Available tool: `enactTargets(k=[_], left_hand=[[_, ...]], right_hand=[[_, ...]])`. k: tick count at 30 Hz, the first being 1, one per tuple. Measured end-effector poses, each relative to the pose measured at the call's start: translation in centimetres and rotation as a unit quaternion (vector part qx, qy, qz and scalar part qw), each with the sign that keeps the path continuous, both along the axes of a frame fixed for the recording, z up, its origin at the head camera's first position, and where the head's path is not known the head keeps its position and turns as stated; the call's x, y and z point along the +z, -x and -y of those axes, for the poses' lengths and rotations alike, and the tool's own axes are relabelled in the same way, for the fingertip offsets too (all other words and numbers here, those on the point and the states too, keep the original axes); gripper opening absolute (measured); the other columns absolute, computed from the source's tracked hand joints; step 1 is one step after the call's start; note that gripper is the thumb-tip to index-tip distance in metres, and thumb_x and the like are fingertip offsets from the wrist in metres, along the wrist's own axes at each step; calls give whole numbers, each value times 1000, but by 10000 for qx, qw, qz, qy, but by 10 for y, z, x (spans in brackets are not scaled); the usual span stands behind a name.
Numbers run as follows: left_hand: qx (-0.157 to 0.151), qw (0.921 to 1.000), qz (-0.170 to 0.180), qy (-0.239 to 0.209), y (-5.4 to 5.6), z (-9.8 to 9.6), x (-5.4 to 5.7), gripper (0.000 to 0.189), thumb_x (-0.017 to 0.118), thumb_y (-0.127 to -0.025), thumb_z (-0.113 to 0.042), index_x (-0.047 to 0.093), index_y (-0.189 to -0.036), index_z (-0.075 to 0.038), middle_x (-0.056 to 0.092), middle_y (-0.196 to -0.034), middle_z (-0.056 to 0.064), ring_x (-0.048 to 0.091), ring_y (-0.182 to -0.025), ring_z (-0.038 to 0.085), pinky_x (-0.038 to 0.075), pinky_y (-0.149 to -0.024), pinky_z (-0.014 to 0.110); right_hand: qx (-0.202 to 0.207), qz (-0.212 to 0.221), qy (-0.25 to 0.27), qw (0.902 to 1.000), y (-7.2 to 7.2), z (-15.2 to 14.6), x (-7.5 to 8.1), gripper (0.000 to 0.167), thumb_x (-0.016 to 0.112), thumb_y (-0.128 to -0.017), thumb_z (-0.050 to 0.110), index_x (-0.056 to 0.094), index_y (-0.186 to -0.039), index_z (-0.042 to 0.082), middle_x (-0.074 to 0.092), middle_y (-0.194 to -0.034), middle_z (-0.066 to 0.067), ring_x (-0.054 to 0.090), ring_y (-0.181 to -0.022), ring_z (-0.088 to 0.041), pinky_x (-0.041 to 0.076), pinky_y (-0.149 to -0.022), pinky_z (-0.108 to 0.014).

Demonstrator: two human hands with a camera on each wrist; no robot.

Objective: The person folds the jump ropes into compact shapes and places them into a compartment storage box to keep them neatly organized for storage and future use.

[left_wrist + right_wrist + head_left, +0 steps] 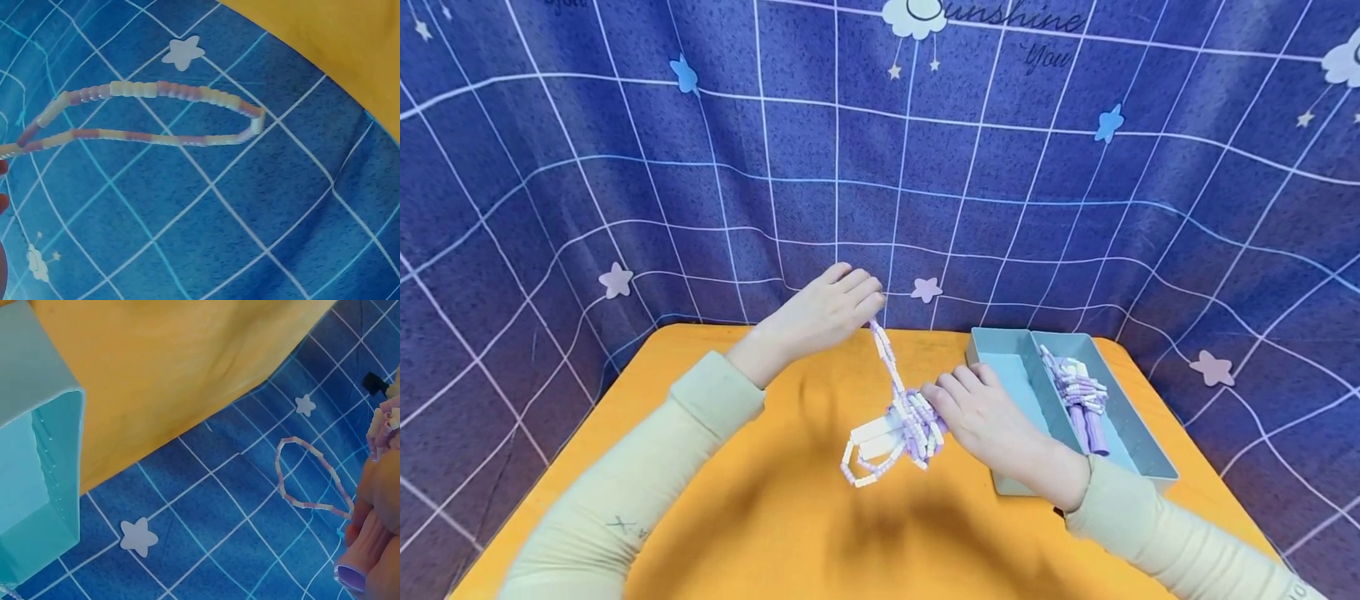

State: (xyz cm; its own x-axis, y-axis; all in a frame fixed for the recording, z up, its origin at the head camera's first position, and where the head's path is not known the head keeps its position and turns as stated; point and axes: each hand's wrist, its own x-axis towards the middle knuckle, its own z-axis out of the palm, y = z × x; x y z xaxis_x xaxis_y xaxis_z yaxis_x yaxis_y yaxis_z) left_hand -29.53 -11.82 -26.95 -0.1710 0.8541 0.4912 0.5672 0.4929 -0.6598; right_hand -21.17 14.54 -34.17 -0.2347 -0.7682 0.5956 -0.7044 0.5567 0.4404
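Observation:
A beaded jump rope (917,425), purple and white, is held up above the table in a wrapped bundle. My left hand (827,308) pinches a strand drawn up and left from that bundle. A loop of the beaded rope (134,89) extends from the fingers in the left wrist view. On the bundle's right side, my right hand (985,417) grips a purple handle, whose hollow end (352,578) shows in the right wrist view. White handle parts (876,435) stick out at the bundle's left, beside a hanging loop. The right fingers partly hide the bundle.
At the right stands a blue-grey box (997,337) with two compartments. Its right compartment holds another wrapped beaded jump rope (1081,387) with purple handles. The table has an orange cover (760,525). A blue curtain (805,200) with white lines and stars hangs behind and beside it.

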Motion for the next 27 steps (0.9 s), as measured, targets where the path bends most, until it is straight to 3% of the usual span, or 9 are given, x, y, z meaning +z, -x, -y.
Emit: enactTargets(k=[6,12,18,23,27], left_hand=[[74,9997,126,-171,12,7,-11,22,31,-97,-8,53,-98,-5,55,-99,7,49,-93,25,38,-83,37],[209,9994,201,-210,20,10,-31,19,33,-96,-10,52,-98,-6,53,-97,8,48,-91,25,38,-81,37],[66,9968,567,-553,17,2,-51,15,40,-93,-10,52,-99,-6,54,-101,8,51,-94,25,40,-82,37],[270,9931,896,-705,13,-8,-64,16,38,-93,-8,52,-102,-7,53,-105,7,50,-98,24,39,-84,37],[415,9920,970,-693,9,-12,-77,19,38,-93,-9,53,-104,-6,53,-103,7,49,-93,24,39,-80,35]], right_hand=[[171,39,162,9997,-3,-1,8,28,22,-102,12,49,-105,8,51,-88,-2,47,-83,-22,36,-78,-38],[238,-118,454,9986,-2,1,14,28,19,-103,12,47,-104,9,51,-87,-2,49,-82,-22,36,-78,-39],[178,-425,822,9955,-4,5,26,24,21,-102,8,45,-100,9,51,-84,-3,47,-77,-22,37,-77,-39],[80,-385,1059,9936,-4,6,36,20,26,-98,4,46,-98,9,52,-84,-5,47,-78,-24,36,-78,-41],[-49,-424,1267,9910,-3,5,40,20,27,-99,4,47,-95,7,51,-81,-6,47,-76,-26,37,-77,-43]])
